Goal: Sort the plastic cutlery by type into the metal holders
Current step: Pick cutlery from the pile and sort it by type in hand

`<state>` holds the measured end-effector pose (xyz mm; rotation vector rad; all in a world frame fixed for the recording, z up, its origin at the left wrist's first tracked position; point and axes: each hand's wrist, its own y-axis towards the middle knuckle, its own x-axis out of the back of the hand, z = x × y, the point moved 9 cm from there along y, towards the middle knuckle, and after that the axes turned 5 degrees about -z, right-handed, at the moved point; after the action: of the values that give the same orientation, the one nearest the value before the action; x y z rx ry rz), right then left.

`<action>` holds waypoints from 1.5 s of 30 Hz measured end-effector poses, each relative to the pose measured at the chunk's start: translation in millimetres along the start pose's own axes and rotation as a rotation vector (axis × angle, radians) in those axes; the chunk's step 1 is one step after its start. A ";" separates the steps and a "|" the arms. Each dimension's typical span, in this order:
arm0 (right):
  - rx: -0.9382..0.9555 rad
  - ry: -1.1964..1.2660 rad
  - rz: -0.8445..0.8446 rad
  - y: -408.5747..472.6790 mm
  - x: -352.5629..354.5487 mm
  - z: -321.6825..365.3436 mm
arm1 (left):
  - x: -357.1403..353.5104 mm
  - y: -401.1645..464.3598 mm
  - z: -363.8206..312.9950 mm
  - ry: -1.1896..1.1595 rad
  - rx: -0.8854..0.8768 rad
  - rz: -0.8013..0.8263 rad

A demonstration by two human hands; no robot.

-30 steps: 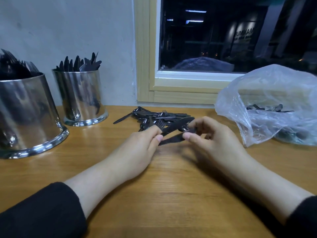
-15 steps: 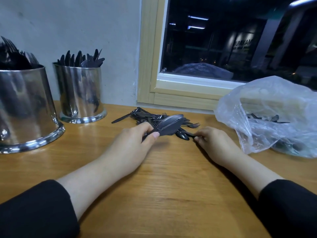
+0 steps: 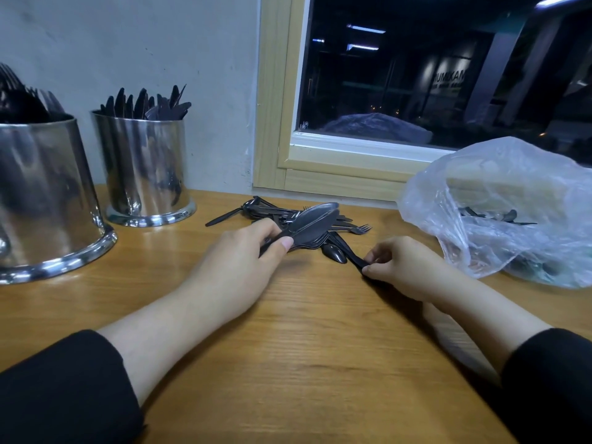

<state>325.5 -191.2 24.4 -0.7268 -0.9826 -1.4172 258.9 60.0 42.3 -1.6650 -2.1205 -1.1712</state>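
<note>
A heap of black plastic cutlery (image 3: 272,211) lies on the wooden table (image 3: 304,363) below the window. My left hand (image 3: 237,267) grips a stacked bunch of black spoons (image 3: 312,227) by the handles, bowls pointing right and up. My right hand (image 3: 403,267) pinches the handle end of another black spoon (image 3: 334,253) that lies bowl-down on the table. Two metal holders stand at the left: a big one (image 3: 45,200) with forks in it and a smaller one (image 3: 144,168) with knives.
A clear plastic bag (image 3: 499,206) with more black cutlery inside sits at the right, close to my right hand. A wooden window frame (image 3: 336,177) and a grey wall run behind the table. Bare wood stretches in front of both hands.
My left hand took up the spoon bunch and keeps it raised over the heap. My right hand let go of the piece it shared and moved right to pinch a spoon handle.
</note>
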 end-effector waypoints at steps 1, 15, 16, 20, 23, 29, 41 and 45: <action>-0.012 0.004 0.012 -1.2 -0.6 -0.1 | 0.0 0.2 0.4 -0.001 0.002 -0.001; -0.082 -0.125 0.106 -12.3 5.7 7.1 | 4.3 2.2 1.2 -0.001 -0.012 -0.043; -0.081 -0.141 0.108 -12.5 6.5 6.6 | 5.0 2.4 0.7 0.003 -0.016 -0.048; -0.081 -0.161 0.094 -11.5 9.7 3.7 | 6.3 3.0 1.2 -0.003 -0.012 -0.067; -0.098 -0.134 0.082 -11.2 9.4 -1.1 | 6.5 2.6 0.7 -0.008 -0.010 -0.068; -0.086 -0.137 0.121 -10.2 5.8 -0.3 | 6.8 2.7 -1.4 -0.007 -0.024 -0.069; 0.046 0.148 -0.121 -7.1 31.5 7.9 | 26.5 4.8 -1.2 -0.122 0.002 -0.217; 0.231 0.055 -0.182 -16.9 48.6 35.7 | 39.6 5.2 -2.4 -0.123 -0.017 -0.302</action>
<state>299.7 -182.9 80.8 -0.4347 -1.1700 -1.4415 249.1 87.5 69.7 -1.4949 -2.5133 -1.1941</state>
